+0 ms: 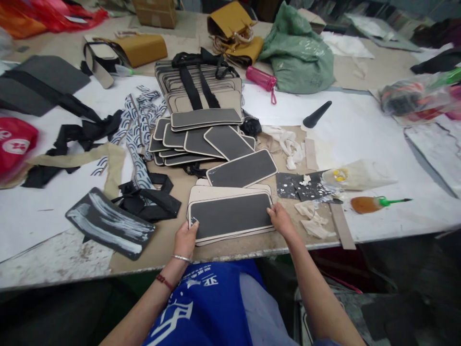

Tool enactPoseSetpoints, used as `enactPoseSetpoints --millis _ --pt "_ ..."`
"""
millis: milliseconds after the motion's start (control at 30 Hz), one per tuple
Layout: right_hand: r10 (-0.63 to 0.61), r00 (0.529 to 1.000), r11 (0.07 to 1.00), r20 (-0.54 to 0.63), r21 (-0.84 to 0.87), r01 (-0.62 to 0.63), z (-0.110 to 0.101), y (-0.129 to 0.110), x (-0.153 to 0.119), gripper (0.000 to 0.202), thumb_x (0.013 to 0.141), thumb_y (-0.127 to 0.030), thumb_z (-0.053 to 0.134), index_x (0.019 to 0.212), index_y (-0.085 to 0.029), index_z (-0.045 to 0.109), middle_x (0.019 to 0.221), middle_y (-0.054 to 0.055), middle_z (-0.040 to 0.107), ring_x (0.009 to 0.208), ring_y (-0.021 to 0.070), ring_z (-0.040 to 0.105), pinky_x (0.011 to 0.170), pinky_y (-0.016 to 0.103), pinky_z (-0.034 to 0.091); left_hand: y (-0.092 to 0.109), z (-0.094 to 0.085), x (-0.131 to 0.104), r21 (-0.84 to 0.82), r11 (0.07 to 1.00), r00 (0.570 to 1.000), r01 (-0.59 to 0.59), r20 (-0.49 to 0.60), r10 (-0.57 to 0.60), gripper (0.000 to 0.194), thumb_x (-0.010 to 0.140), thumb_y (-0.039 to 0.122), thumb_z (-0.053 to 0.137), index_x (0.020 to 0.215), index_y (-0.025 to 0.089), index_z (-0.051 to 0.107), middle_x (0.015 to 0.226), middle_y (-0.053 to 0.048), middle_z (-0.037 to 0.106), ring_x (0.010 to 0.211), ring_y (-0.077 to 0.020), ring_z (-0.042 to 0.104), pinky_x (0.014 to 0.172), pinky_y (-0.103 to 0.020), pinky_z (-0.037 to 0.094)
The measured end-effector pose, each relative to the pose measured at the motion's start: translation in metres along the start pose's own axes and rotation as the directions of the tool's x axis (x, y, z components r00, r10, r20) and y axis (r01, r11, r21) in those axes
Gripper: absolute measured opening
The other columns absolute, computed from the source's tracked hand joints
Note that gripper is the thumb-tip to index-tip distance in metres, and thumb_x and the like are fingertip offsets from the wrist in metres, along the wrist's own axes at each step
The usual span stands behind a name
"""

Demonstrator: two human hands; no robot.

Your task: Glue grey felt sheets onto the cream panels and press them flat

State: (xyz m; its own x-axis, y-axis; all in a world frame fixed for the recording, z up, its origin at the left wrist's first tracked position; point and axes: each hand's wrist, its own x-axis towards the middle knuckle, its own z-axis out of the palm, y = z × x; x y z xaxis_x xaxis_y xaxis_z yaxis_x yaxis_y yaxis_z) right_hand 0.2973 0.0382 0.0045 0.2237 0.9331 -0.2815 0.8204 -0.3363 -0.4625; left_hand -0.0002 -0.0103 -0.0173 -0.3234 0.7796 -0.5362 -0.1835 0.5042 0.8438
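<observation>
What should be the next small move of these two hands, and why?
Probably a light nudge to line up the gray panel with the boards beneath: the left hand and right hand hold its short ends, and the boards stick out unevenly past its far edge.

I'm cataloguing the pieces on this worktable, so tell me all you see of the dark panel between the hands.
The dark grey panel is a wide rectangle with rounded corners and a thin beige border. Its face looks matt, with small white marks by the left thumb. It lies roughly flat atop beige pieces, near the table's front edge. The left hand holds its left end, the right hand its right.
</observation>
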Motion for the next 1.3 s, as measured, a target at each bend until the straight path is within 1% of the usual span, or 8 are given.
enactPoseSetpoints --millis 200,367,533,633,733,1133,1233,1300 --pt "-0.001 1.0 1.0 -0.012 -0.018 0.001 -0.001 -0.001 -0.002 0.019 0.077 -0.028 0.044 0.063 -0.022 0.031 0.06 -0.002 0.043 0.058 0.0146 0.043 0.056 0.025 0.03 0.004 0.001 -0.001 0.002 1.0 1.0 0.013 0.016 -0.013 0.04 0.057 0.043 0.063 0.083 0.014 0.058 0.068 -0.001 0.064 0.073 -0.0186 0.06 0.07 -0.03 0.047" --pt "-0.007 1.0 0.999 -0.027 -0.045 0.006 -0.001 -0.003 -0.004 0.02 0.077 -0.029 0.044 0.063 -0.023 0.031 0.058 -0.002 0.043 0.056 0.015 0.041 0.054 0.026 0.028 0.021 -0.001 -0.012 -0.098 0.995 0.991 0.035 0.132 -0.021 0.037 0.065 0.039 0.058 0.093 0.014 0.057 0.072 -0.003 0.065 0.08 -0.0202 0.061 0.074 -0.033 0.048" --pt "-0.012 0.999 0.98 -0.043 -0.199 0.003 -0.001 -0.007 -0.011 0.021 0.081 -0.034 0.044 0.065 -0.022 0.037 0.06 0.0 0.046 0.057 0.0162 0.045 0.054 0.026 0.027 0.042 -0.01 -0.01 0.05 0.985 0.968 -0.167 0.199 0.154 0.03 0.065 0.034 0.055 0.089 0.015 0.056 0.078 -0.003 0.064 0.078 -0.0178 0.059 0.075 -0.03 0.046" --pt "-0.012 1.0 0.961 -0.001 -0.277 0.012 -0.001 -0.014 -0.016 0.024 0.082 -0.04 0.044 0.066 -0.022 0.041 0.058 0.0 0.047 0.056 0.0169 0.047 0.052 0.026 0.026 0.048 -0.018 0.002 0.268 0.921 0.956 -0.284 0.155 0.25 0.021 0.068 0.034 0.05 0.078 0.016 0.055 0.073 -0.001 0.061 0.072 -0.0154 0.055 0.069 -0.027 0.044" --pt "-0.034 0.999 0.951 0.023 -0.307 0.039 0.001 -0.021 -0.019 0.026 0.084 -0.042 0.042 0.067 -0.022 0.042 0.058 0.001 0.049 0.056 0.0176 0.048 0.051 0.026 0.026 0.048 -0.025 0.014 0.415 0.862 0.955 -0.292 0.079 0.285 0.017 0.067 0.034 0.049 0.065 0.017 0.051 0.062 0.002 0.054 0.064 -0.0131 0.05 0.062 -0.024 0.04" --pt "-0.074 0.997 0.938 0.024 -0.337 0.077 0.011 -0.024 -0.021 0.025 0.087 -0.035 0.038 0.067 -0.022 0.037 0.06 0.0 0.048 0.053 0.0146 0.045 0.051 0.024 0.025 0.029 -0.031 0.019 0.461 0.877 0.985 -0.136 -0.033 0.17 0.027 0.071 0.04 0.05 0.057 0.019 0.042 0.046 0.006 0.044 0.04 -0.0102 0.046 0.039 -0.02 0.033" --pt "-0.065 0.997 0.942 0.033 -0.327 0.072 0.01 -0.026 -0.022 0.024 0.087 -0.034 0.04 0.066 -0.022 0.037 0.059 -0.001 0.047 0.053 0.014 0.043 0.051 0.024 0.024 0.032 -0.038 0.016 0.493 0.863 0.99 -0.112 -0.019 0.139 0.026 0.072 0.041 0.051 0.06 0.019 0.044 0.048 0.004 0.048 0.042 -0.0127 0.05 0.043 -0.023 0.038" --pt "-0.059 0.998 0.948 0.031 -0.313 0.066 0.01 -0.026 -0.022 0.025 0.086 -0.034 0.041 0.066 -0.022 0.037 0.058 -0.001 0.045 0.053 0.0135 0.042 0.051 0.024 0.024 0.035 -0.043 0.01 0.595 0.785 0.966 -0.171 -0.053 0.251 0.02 0.074 0.038 0.052 0.071 0.018 0.051 0.059 0.0 0.055 0.056 -0.0169 0.057 0.055 -0.028 0.044"
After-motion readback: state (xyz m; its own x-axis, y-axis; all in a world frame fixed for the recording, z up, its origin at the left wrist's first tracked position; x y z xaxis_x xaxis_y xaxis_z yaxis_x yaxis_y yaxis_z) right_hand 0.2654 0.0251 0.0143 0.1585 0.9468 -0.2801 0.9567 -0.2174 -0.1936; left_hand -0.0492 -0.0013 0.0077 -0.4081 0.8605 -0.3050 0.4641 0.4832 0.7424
